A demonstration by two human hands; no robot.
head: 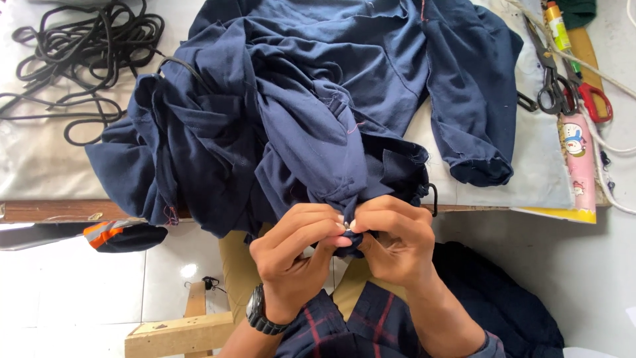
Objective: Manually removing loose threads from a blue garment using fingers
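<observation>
Head view, left to right. Black cord tangled at 10 o'clock on the counter, lying loose and apart from the cloth except for one loop that touches its upper left fold. Orange-and-dark item sits below the counter edge at 8 o'clock, over the white floor. Wooden frame piece at 7 o'clock.

Navy garment heaped at centre, spilling over the near counter edge toward the lap; one sleeve end lies flat at 3 o'clock. Garment's lowest bunched tip hangs at 6 o'clock, between both hands.

Left hand, watch on wrist, fingers curled in, thumb and forefinger pinched tight on the tip. Right hand also closed narrow, pinching the same tip, touching the left fingertips. Something small and pale shows between the fingertips; too small to tell what.

Scissors at 2 o'clock, dark handles, next to red-handled ones. Pink patterned tube just below them. White rope runs past at 3 o'clock.

Risk, as a judgement: fingertips are packed close on a small tip, so a slip could lose the pinch or prick a finger if that pale thing is sharp. Heavy bulk overhanging the edge could drag the tip out of the grip. The cord loop touching the fold could snag.
</observation>
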